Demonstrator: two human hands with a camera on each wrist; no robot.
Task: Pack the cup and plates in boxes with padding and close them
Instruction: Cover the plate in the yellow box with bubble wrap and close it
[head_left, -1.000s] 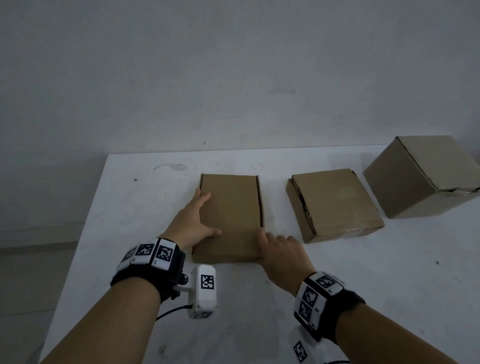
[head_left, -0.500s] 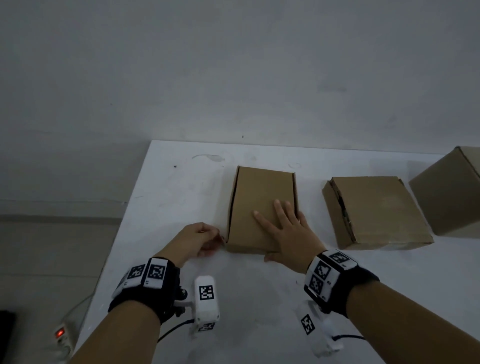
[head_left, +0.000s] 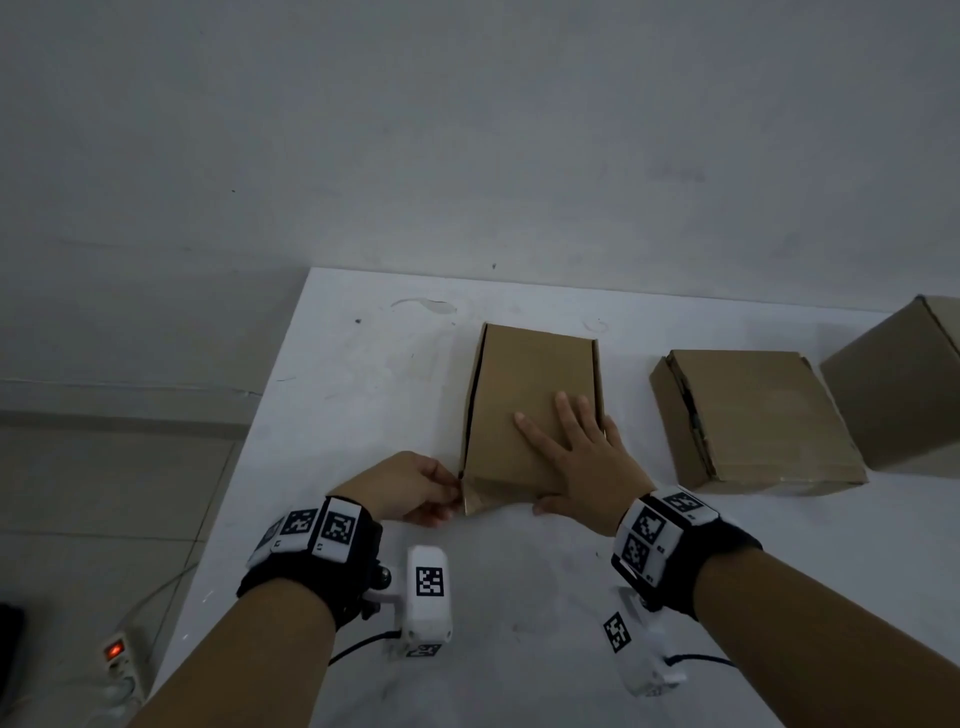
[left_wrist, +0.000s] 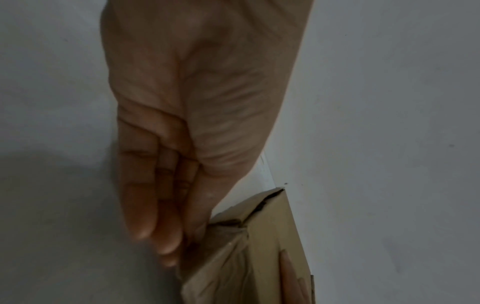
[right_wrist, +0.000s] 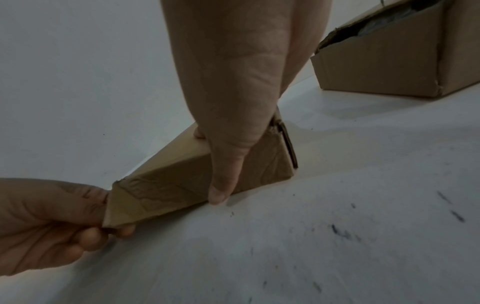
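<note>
A narrow closed cardboard box (head_left: 524, 384) lies on the white table (head_left: 363, 395), its short front face towards me. My right hand (head_left: 576, 447) lies flat on its lid near the front, fingers spread, and the thumb (right_wrist: 221, 185) runs down the front face. My left hand (head_left: 410, 488) is at the box's front left corner, where its curled fingers (right_wrist: 88, 236) pinch the corner flap (right_wrist: 116, 209). The same corner (left_wrist: 228, 236) shows in the left wrist view beside the fingertips. No cup, plate or padding is visible.
A second, flatter closed box (head_left: 753, 415) lies to the right of the first. A larger box (head_left: 898, 384) stands at the far right edge of the view. The table's left edge runs just left of my left hand; a power strip (head_left: 122, 660) lies on the floor.
My right hand moved from the box's front edge onto its lid. My left hand came off the lid's left side to the front left corner and pinched it. The camera swung left.
</note>
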